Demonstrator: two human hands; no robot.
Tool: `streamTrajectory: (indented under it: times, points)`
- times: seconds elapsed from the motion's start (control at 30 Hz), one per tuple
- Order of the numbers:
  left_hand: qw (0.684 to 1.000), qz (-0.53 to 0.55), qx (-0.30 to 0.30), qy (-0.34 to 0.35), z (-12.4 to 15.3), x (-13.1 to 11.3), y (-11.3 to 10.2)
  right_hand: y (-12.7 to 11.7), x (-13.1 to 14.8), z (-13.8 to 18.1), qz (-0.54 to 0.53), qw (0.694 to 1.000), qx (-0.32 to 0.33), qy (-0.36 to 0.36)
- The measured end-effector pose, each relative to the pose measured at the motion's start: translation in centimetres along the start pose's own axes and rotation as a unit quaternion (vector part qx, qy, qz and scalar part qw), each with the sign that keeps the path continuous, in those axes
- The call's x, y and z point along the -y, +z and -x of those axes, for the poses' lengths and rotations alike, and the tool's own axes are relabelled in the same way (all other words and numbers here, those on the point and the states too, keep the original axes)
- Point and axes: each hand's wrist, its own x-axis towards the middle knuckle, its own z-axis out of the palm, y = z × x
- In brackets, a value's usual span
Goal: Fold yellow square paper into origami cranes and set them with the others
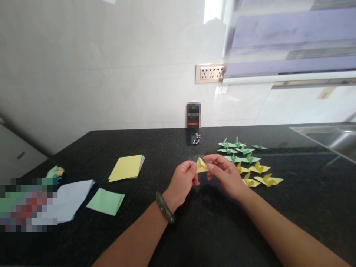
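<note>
Head view | left hand [182,182] grip pinched on yellow folded paper [201,165] | right hand [225,173] grip pinching its other side

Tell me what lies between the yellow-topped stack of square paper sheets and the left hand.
Head view: only bare black speckled countertop between the yellow-topped stack of square paper sheets and the left hand.

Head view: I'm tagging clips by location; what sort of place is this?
Probably a home kitchen: a dark stone countertop, a steel sink at its right end, and a tiled wall with a socket strip. The left hand and right hand pinch a yellow paper fold.
</note>
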Motion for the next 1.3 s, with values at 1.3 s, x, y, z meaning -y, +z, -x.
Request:
streamTrajectory:
  times: [1.3]
  points:
    - [0.995, 0.058, -0.013, 0.081, 0.41, -0.70, 0.21, 0.22, -0.06, 0.18, -0.088, 0.995, 0.012, 0.041]
